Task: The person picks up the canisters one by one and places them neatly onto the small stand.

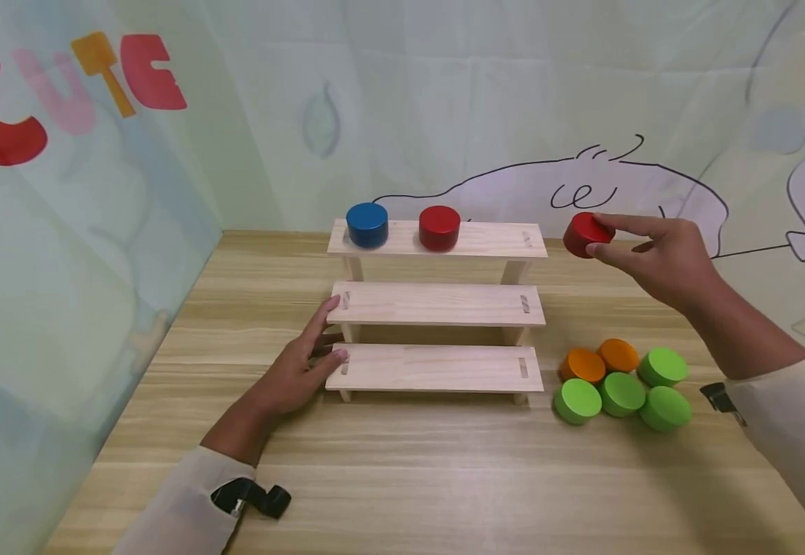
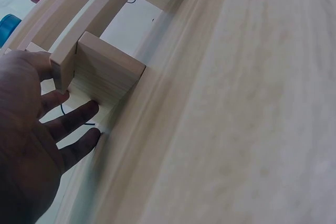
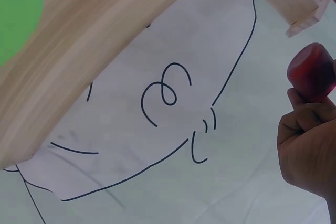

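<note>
My right hand (image 1: 673,262) pinches a red round block (image 1: 586,235) between thumb and fingers, raised to the right of the stand's top step. In the right wrist view the same block shows at the right edge. My left hand (image 1: 298,374) holds the left end of a three-step wooden stand (image 1: 437,368), its thumb on the lowest step and a finger at the middle one. The left wrist view shows its other fingers spread beside the stand's leg (image 2: 107,69). A blue round block (image 1: 367,226) and another red one (image 1: 439,229) sit on the top step.
To the right of the stand, several green round blocks (image 1: 623,394) and two orange ones (image 1: 583,365) lie grouped on the wooden table (image 1: 430,478). A printed cloth backdrop (image 1: 389,100) rises behind the table and along its left side.
</note>
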`<action>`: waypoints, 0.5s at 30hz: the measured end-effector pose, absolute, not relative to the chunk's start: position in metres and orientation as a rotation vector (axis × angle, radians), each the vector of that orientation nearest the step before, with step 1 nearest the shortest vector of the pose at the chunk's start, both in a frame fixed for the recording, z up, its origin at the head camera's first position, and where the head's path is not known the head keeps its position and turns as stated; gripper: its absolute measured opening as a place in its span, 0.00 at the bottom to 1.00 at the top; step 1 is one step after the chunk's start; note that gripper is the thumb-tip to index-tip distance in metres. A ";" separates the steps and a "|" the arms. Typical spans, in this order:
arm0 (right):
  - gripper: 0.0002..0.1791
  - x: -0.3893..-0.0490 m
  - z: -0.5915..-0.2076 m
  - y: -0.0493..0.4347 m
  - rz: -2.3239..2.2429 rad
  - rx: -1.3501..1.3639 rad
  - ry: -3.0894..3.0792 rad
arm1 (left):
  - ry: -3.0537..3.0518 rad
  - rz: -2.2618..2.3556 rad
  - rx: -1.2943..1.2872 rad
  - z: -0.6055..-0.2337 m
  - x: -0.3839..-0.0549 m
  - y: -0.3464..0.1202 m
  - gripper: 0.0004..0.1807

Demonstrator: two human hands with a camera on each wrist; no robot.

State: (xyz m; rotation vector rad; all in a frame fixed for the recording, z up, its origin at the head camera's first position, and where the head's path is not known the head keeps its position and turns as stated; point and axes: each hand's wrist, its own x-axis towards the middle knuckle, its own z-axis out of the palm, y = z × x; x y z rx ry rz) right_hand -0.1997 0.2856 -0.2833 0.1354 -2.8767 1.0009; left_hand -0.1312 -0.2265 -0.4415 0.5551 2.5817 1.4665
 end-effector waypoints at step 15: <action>0.29 -0.205 -0.279 0.246 1.286 0.265 -2.817 | 2.582 1.467 0.576 -0.441 -0.131 -0.227 0.46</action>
